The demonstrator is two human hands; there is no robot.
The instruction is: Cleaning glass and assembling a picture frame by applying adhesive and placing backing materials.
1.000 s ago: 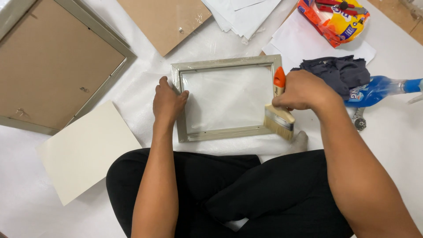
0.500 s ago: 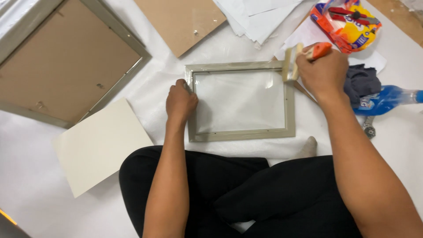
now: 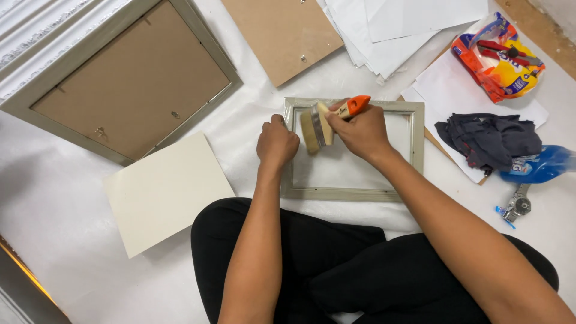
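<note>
While the left hand [image 3: 277, 143] clenches the small grey picture frame's [image 3: 354, 193] left edge, the right hand [image 3: 359, 129] fingers grasp an orange-handled flat paintbrush [image 3: 321, 124] over its glass.

Right hand [image 3: 359, 129] swept brush [image 3: 317, 127] from frame's [image 3: 354, 193] right side to left.

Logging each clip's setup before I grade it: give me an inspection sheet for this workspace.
Surface: white sheet over the floor, lightly creased.
Job's things: small grey-green picture frame lying flat; flat pale-bristle brush with orange handle over its pane.
Clutter: large frame lying back-up, cream card, brown backing board, white papers, dark cloth, blue spray bottle, orange-yellow packet.
Grippers: left hand grips the small frame's left edge; right hand holds the brush.
Cables: nothing seen.
Surroundings: white moulding top left; the person's black-trousered legs crossed below.
</note>
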